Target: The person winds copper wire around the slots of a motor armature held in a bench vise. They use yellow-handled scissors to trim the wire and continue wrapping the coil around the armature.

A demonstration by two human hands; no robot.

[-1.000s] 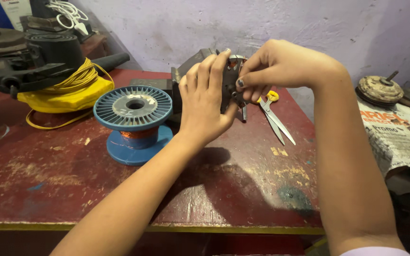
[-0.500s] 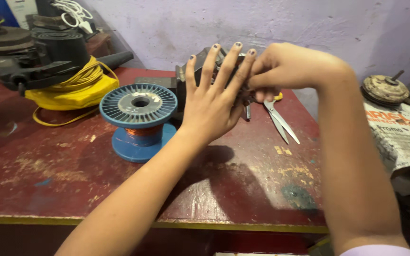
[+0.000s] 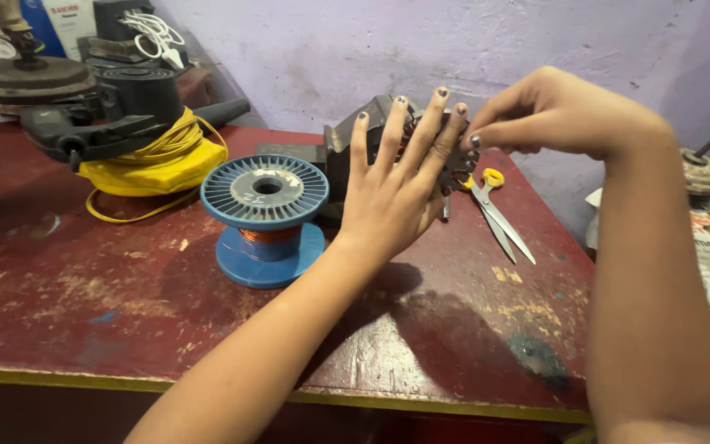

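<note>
While the left hand (image 3: 392, 197) lay flat, fingers spread, against the dark slotted metal stator core (image 3: 458, 164), the right hand (image 3: 556, 115) pinched its 2 o'clock edge; blue plastic copper-wire spool (image 3: 266, 215) at 9.

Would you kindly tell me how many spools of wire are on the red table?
1. A blue spool of copper wire stands upright on the red table, just left of the left hand. Others may be hidden behind the hands.

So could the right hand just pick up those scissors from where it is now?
Probably yes. The scissors lie flat on the red table just below the right hand, with nothing over them. But its fingertips are pinched at the slotted metal part, so it would have to let go first.
</note>
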